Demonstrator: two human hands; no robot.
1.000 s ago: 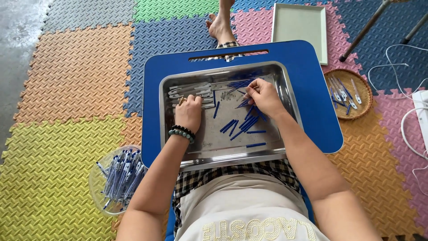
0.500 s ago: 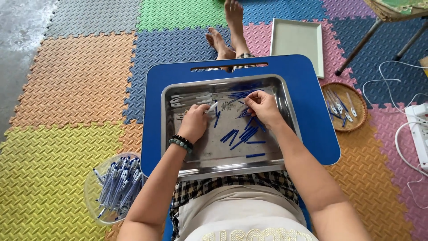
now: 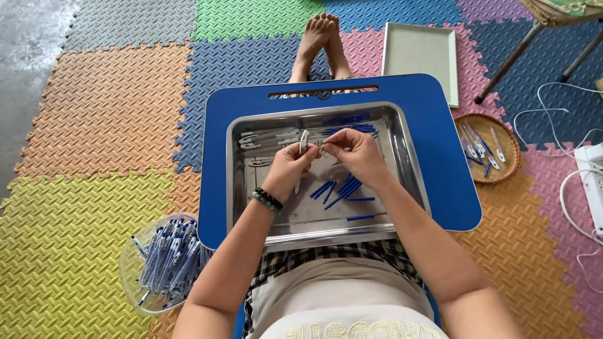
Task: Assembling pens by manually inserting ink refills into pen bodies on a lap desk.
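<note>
A steel tray (image 3: 402,163) rests on a blue lap table (image 3: 440,119) over my legs. Loose blue pen refills (image 3: 342,188) lie in its middle and white pen barrels (image 3: 267,138) at its far left. My left hand (image 3: 290,166) holds a white pen barrel (image 3: 303,143) upright above the tray. My right hand (image 3: 355,154) meets it from the right, fingertips pinched on a small part at the barrel's side; the part itself is too small to tell.
A clear bowl (image 3: 135,254) of assembled blue and white pens sits on the yellow mat at my left. A round wicker basket (image 3: 505,135) with several pens lies right of the table. A pale rectangular tray (image 3: 421,53), chair legs and white cables lie beyond.
Both hands have lifted off the tray floor and come together near the tray's middle. The left hand now holds a white barrel. The camera view has tilted forward.
</note>
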